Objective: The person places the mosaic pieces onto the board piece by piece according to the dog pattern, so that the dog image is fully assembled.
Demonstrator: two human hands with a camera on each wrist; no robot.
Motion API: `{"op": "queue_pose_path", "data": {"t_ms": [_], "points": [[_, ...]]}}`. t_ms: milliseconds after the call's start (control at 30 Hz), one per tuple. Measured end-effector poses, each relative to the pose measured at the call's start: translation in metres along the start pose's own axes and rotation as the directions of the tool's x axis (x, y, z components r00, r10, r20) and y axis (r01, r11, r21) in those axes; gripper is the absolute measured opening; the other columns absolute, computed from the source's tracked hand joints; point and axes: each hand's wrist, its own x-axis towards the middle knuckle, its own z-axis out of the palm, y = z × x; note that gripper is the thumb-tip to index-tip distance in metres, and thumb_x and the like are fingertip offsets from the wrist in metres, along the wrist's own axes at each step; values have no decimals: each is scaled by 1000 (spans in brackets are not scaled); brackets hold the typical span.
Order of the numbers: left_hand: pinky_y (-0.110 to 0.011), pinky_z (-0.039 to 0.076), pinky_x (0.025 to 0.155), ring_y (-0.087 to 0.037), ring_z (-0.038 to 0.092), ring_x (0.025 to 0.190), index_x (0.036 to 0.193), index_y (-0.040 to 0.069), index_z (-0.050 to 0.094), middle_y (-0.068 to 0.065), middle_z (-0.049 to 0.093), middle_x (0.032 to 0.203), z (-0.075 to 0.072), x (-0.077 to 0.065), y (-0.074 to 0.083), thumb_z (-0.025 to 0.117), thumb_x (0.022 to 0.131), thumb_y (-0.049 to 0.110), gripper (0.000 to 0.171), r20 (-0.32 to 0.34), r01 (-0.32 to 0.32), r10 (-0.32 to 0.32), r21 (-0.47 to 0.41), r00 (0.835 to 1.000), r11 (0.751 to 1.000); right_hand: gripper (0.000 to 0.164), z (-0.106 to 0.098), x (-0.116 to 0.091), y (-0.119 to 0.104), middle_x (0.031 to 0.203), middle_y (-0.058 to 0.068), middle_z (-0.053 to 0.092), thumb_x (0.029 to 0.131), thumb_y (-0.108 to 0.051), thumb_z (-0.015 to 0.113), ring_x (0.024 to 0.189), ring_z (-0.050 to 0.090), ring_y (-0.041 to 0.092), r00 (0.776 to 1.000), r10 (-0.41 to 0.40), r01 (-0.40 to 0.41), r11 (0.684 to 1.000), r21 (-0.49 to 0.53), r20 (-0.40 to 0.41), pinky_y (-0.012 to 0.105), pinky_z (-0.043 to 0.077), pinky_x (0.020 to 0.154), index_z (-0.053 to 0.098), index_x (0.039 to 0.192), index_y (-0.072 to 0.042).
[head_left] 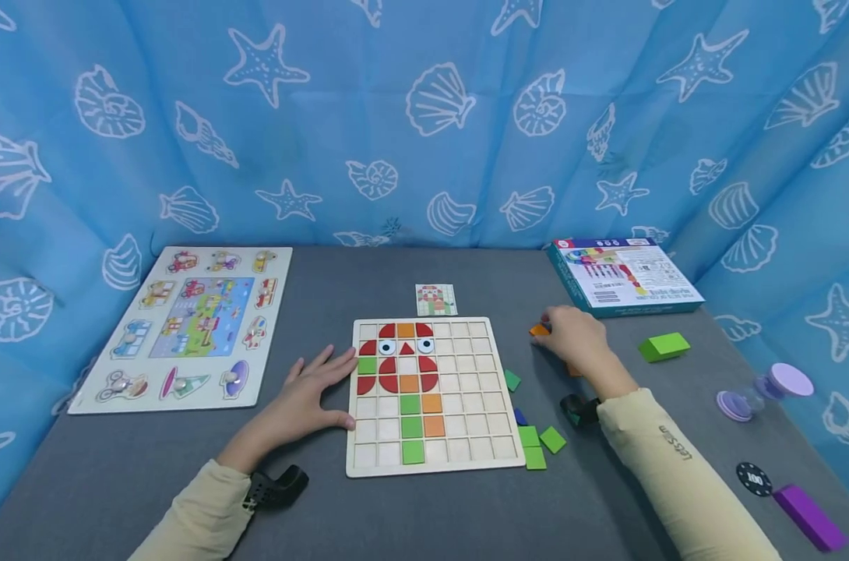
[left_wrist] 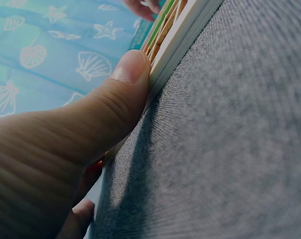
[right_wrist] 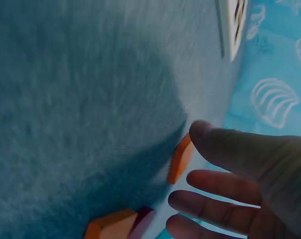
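My left hand (head_left: 317,393) lies with spread fingers at the left edge of a wooden grid board (head_left: 470,452); its thumb (left_wrist: 133,69) presses the board's side. On the board are red curved pieces (head_left: 389,382), orange squares (head_left: 432,403), green squares (head_left: 412,427), a red triangle and two eye pieces (head_left: 425,345). To the right of the board, my right hand (head_left: 575,335) pinches an orange tile (head_left: 539,330) at its fingertips, low over the table. Under that hand are another orange piece (right_wrist: 113,225) and a dark red piece (right_wrist: 142,223).
A picture card (head_left: 435,300) lies behind the board. Loose green squares (head_left: 553,440) and a blue piece (head_left: 519,418) sit along its right side. A peg puzzle (head_left: 270,351) stands left; a box (head_left: 628,276), green block (head_left: 664,347), purple-ended timer (head_left: 764,391), black chip (head_left: 754,478) and purple block (head_left: 810,517) are right.
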Motion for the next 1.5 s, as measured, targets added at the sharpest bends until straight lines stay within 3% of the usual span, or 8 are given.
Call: {"op": "queue_pose_path", "data": {"t_ms": [167, 500, 600, 733, 833, 1000, 1167, 1500], "points": [[-58, -2, 102, -28, 9, 136, 139, 19, 32, 4, 25, 145, 2, 2, 0, 68, 59, 59, 97, 3, -4, 4, 1, 1000, 1000, 37, 2, 8, 8, 93, 15, 60, 79, -29, 65, 71, 52, 24, 999, 23, -26, 999, 44, 48, 36, 42, 56, 62, 102, -1], [-58, -2, 102, -29, 10, 136, 139, 18, 33, 3, 26, 145, 3, 1, 0, 68, 59, 59, 97, -3, 2, -2, 13, 1000, 1000, 24, 11, -5, -9, 84, 9, 60, 79, -23, 65, 67, 53, 21, 996, -81, 84, 993, 83, -40, 36, 44, 56, 62, 92, -4], [-58, -1, 102, -28, 10, 136, 139, 18, 33, 3, 26, 145, 4, 1, -1, 68, 59, 59, 96, -6, 3, -3, 16, 1000, 1000, 23, 17, -19, -29, 85, 6, 60, 76, -22, 67, 70, 54, 18, 977, -190, 199, 975, 102, -95, 34, 46, 60, 63, 92, -5], [-58, -2, 102, -28, 10, 136, 139, 18, 33, 3, 26, 145, 3, 0, -2, 68, 59, 59, 96, -5, 2, -2, 12, 1000, 1000, 21, 24, -40, -56, 88, 2, 57, 75, -18, 68, 68, 51, 14, 924, -367, 382, 898, 220, -107, 25, 44, 58, 63, 94, -8], [-58, -2, 102, -28, 9, 136, 139, 18, 33, 3, 26, 145, 2, -1, -1, 68, 59, 59, 97, -5, 0, 0, 9, 1000, 1000, 20, 28, -54, -71, 87, -3, 55, 75, -17, 68, 66, 49, 11, 895, -428, 445, 859, 252, -123, 21, 43, 56, 63, 93, -11], [-58, -2, 102, -29, 10, 136, 139, 18, 33, 3, 26, 145, 2, 0, 0, 68, 59, 59, 97, -2, 0, 0, 13, 1000, 1000, 21, 32, -69, -86, 85, -7, 55, 73, -21, 70, 68, 48, 7, 878, -453, 475, 867, 152, -158, 20, 43, 60, 64, 92, -14], [-58, -2, 101, -29, 10, 136, 139, 17, 33, 2, 26, 145, 1, -1, 0, 69, 59, 58, 97, -3, -4, 4, 2, 1000, 1000, 20, 37, -76, -95, 84, -7, 56, 73, -22, 71, 70, 47, 5, 851, -511, 524, 842, 131, -119, 20, 46, 64, 64, 90, -14], [-58, -2, 101, -29, 10, 136, 139, 17, 33, 1, 26, 145, 0, 0, 2, 70, 59, 57, 97, -2, -1, 1, 6, 1000, 1000, 22, 41, -75, -101, 83, -6, 58, 71, -23, 72, 74, 47, 5, 846, -519, 530, 844, 83, -121, 22, 47, 68, 67, 90, -13]]}}
